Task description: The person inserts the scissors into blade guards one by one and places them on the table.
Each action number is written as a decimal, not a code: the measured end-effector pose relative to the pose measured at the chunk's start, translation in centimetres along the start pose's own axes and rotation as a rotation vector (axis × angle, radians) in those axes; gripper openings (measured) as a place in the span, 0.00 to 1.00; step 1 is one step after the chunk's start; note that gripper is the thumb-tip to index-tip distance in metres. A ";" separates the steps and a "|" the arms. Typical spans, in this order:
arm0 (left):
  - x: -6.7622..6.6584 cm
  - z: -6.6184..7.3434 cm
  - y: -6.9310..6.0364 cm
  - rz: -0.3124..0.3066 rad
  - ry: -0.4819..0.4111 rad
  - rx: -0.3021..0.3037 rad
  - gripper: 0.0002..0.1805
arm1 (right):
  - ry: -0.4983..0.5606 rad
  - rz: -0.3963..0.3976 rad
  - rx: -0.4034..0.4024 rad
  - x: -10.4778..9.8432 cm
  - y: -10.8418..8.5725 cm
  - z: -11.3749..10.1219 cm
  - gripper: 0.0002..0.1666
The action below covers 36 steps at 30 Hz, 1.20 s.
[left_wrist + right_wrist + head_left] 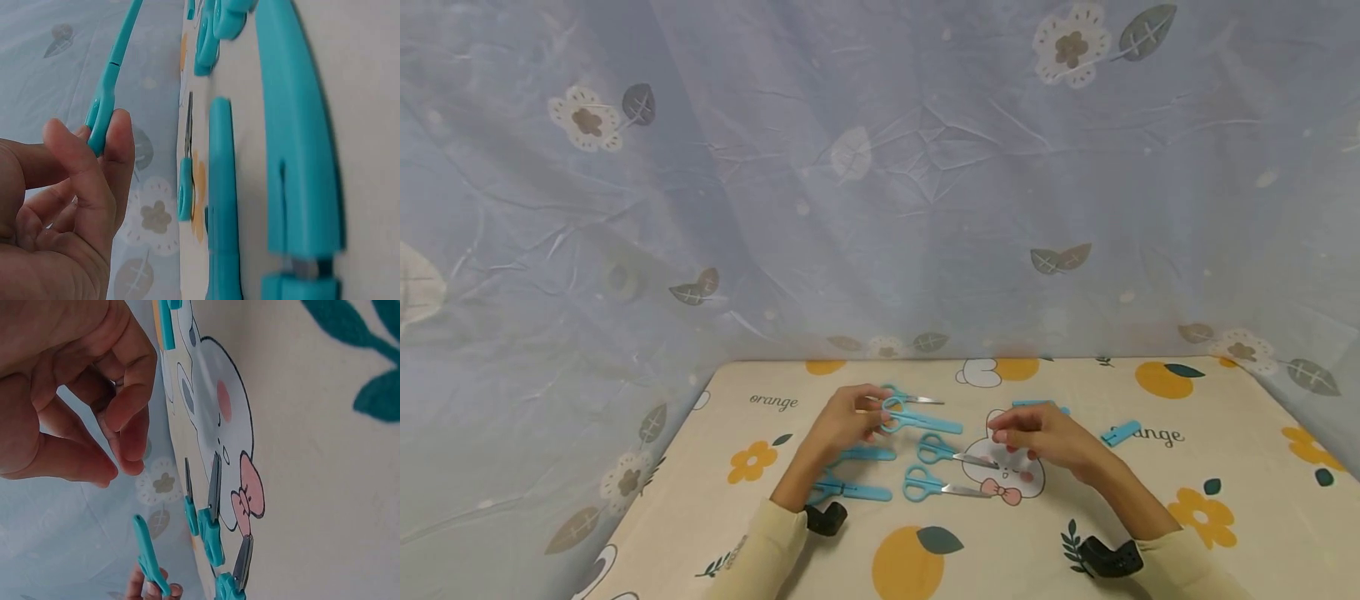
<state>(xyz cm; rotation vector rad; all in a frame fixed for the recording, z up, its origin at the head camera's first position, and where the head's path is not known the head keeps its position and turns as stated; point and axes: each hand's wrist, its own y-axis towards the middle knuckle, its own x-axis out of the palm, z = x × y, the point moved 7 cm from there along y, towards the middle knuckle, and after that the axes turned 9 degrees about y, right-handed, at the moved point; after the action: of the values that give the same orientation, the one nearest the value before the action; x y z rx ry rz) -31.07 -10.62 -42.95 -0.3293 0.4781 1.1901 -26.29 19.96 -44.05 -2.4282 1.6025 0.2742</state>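
My left hand (844, 423) pinches the handle of light-blue scissors (928, 422), raised above the cloth with a blue cover over the blades. In the left wrist view, thumb and fingers meet at the handle end of these scissors (105, 106). Over the rabbit print hovers my right hand (1051, 433), its fingers loosely bent with nothing between them, as the right wrist view of the hand (94, 394) confirms. Bare-bladed scissors (966, 457) lie between the hands. Another bare pair (951, 489) lies nearer me, and a third (925, 400) is farther back.
Two covered scissors (867, 493) lie beside my left wrist, partly hidden by it. A loose blue blade cover (1122, 432) lies right of my right hand; another blue piece (1026, 403) shows behind that hand. A patterned curtain (880, 208) hangs behind the cloth-covered table (1015, 558).
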 end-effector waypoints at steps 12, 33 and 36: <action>-2.5 -2.4 -0.9 0.040 0.007 -0.049 0.19 | 0.021 0.031 0.038 -1.2 -1.1 1.1 0.25; -6.5 -5.7 -1.6 0.097 0.068 -0.069 0.18 | -0.007 0.099 0.086 -4.5 -3.8 2.7 0.26; -6.5 -5.9 -1.5 0.098 0.076 -0.075 0.18 | -0.001 0.101 0.096 -4.7 -3.9 2.8 0.27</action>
<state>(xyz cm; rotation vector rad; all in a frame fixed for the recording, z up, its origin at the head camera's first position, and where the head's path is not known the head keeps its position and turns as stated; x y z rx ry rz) -32.62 -19.20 -44.62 -0.4206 0.5210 1.2960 -24.59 26.41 -45.10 -2.2795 1.7004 0.2100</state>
